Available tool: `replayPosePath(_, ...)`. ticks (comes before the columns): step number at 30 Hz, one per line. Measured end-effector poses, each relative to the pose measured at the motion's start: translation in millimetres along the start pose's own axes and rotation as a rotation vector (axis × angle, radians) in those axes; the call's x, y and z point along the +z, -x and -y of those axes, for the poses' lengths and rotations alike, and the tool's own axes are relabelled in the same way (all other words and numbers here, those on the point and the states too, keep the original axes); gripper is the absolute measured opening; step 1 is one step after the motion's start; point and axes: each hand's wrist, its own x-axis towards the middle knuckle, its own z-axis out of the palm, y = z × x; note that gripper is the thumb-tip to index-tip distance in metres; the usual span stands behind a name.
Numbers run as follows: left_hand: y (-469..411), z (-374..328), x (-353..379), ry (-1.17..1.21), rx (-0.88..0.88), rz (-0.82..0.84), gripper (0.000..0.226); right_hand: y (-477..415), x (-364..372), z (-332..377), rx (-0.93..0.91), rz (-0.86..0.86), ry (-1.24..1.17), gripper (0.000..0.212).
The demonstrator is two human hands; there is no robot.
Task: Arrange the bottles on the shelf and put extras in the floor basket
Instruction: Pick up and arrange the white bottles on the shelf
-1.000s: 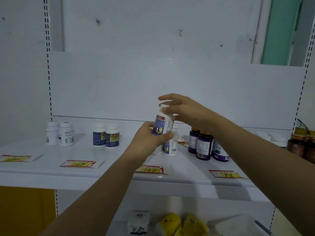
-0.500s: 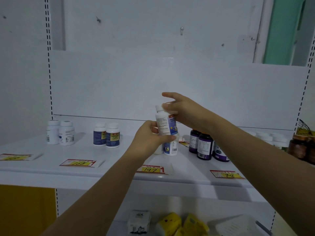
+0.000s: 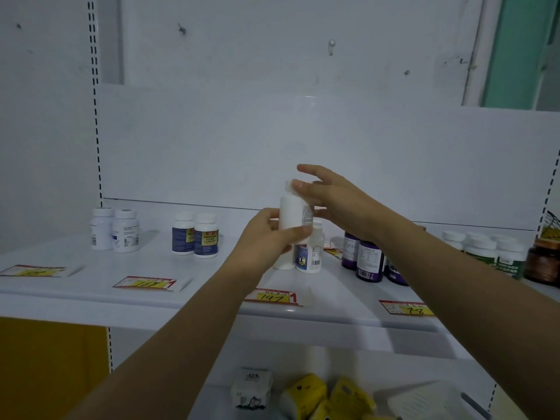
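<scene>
I hold a white bottle [image 3: 293, 214] upright above the white shelf [image 3: 188, 301]. My left hand [image 3: 266, 237] grips its lower body. My right hand [image 3: 330, 200] pinches its cap with thumb and fingers, the index finger sticking out straight. Its plain white side faces me, with a strip of label at the right. Below it two similar white bottles [image 3: 309, 257] stand on the shelf. Left of them stand two blue-labelled bottles [image 3: 197, 234] and, farther left, two white bottles [image 3: 116, 228]. Dark purple bottles [image 3: 366, 262] stand to the right, partly behind my right forearm.
White-capped green-labelled bottles [image 3: 485, 250] and a brown jar [image 3: 542, 262] stand at the far right. Price tags [image 3: 272, 297] lie along the shelf's front edge. On the lower shelf are a white pack [image 3: 251, 389], yellow packs [image 3: 327, 398] and a white tray [image 3: 430, 401].
The held bottle has been turned about its axis: its blue label faced me before, now its plain white side does. It also stands more upright. Both hands stayed in place.
</scene>
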Motion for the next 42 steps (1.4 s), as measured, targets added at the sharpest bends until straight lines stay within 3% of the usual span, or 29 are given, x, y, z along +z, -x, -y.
replayPosePath(3,0.9,-0.7,3.2,-0.087,0.065,-0.086,0.052,-1.3,5.0,-0.9,-0.028,-0.066,0.131,0.058)
replayPosePath(8,1.2,3.3,0.3,-0.082,0.064,-0.02,0.067,0.0,-6.5,-0.4,-0.036,-0.089,-0.047,0.05)
replayPosePath(11,1.7,6.0,-0.7,-0.054,0.025,0.047,0.058,1.9,-10.9,-1.1,-0.036,-0.034,-0.108,0.048)
replayPosePath(17,2.3,6.2,5.9,-0.152,0.113,-0.093,0.069,1.9,-0.8,-0.5,-0.006,-0.07,-0.008,0.057)
replayPosePath(20,1.9,4.7,8.3,-0.12,0.114,-0.064,0.072,1.7,-1.5,1.8,-0.033,-0.106,-0.015,0.055)
replayPosePath(26,2.3,7.2,-1.3,0.064,0.003,0.103,0.054,3.5,-14.1,6.6,-0.007,0.021,-0.137,0.051)
replayPosePath(32,1.6,7.6,6.8,-0.047,0.087,-0.083,0.054,5.4,-2.7,7.6,0.008,-0.048,0.051,0.058)
replayPosePath(36,3.1,8.4,5.8,-0.017,0.083,-0.006,0.056,6.5,-6.0,8.6,-0.008,-0.126,0.007,0.049)
replayPosePath(42,5.1,9.6,3.0,-0.052,0.108,-0.01,0.05,11.1,-7.4,10.4,0.018,-0.029,-0.115,0.046)
